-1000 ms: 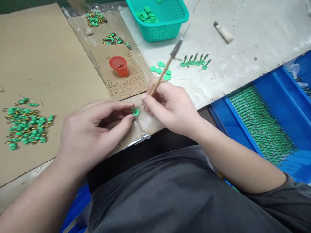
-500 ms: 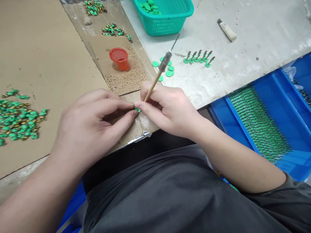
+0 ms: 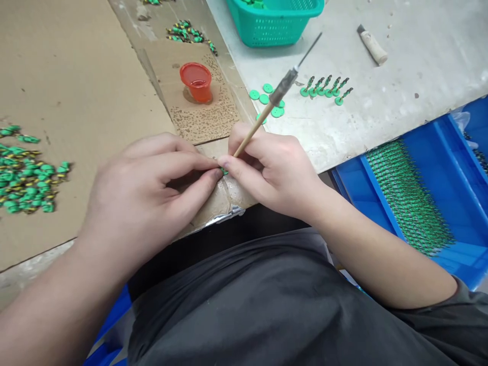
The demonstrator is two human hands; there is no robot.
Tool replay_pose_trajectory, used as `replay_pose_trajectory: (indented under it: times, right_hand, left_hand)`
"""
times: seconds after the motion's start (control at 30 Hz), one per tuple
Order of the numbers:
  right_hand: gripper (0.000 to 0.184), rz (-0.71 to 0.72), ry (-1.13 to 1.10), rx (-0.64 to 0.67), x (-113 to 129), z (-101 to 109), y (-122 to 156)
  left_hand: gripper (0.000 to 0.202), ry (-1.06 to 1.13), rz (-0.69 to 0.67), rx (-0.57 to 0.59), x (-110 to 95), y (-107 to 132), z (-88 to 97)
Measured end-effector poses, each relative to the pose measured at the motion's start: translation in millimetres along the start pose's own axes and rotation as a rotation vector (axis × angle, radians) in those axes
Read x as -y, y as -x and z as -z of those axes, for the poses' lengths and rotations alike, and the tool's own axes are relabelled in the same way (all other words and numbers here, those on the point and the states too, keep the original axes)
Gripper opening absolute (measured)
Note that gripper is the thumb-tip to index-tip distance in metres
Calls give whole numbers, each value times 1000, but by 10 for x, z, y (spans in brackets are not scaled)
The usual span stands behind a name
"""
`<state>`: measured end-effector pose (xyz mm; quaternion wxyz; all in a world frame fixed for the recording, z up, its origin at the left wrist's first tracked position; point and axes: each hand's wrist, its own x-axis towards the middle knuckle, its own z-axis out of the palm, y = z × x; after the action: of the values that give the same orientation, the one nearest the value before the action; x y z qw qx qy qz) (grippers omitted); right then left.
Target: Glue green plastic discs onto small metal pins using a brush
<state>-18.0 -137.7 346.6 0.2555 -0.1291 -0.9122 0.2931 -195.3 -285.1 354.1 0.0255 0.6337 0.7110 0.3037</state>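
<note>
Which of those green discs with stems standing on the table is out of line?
The rightmost stemmed disc: it stands nearer the table's front edge, while the other stemmed discs form a row behind.

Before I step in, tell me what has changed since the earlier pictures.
The right hand has moved left to meet the left hand; the small green piece is now mostly hidden between their fingertips. Nothing has visibly been let go: the right hand still holds the stick. The red cup and green basket stayed put; only the camera view shifted around them.
</note>
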Motion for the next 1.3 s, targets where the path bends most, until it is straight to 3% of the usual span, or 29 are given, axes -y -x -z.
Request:
replay_pose_trajectory:
  times: [0.47,0.6,0.73,0.8,0.97,1.07,1.3]
  right_hand:
    - [28,-21,-90,25,52,-54,-69]
    - [29,-118,-214,-69,37,-23,22]
    - [30,-335,-481,-274,25,50,217]
    - [31,-377,-547,-306,4,69,284]
    - [34,-417,-605,-282,-55,77,295]
    - [37,-452,-655,-290,-62,86,284]
    - [38,-475,-613,-234,-53,74,334]
  left_hand:
    - [26,39,-15,19,31,-35,-11]
    - [24,65,-18,43,63,-67,-1]
    - [24,100,64,103,26,-84,72]
    - [26,137,113,124,-14,-80,102]
    - [22,148,177,39,-100,-78,73]
    - [22,269,288,10,-146,-78,87]
    - [28,596,473,-17,-318,-63,390]
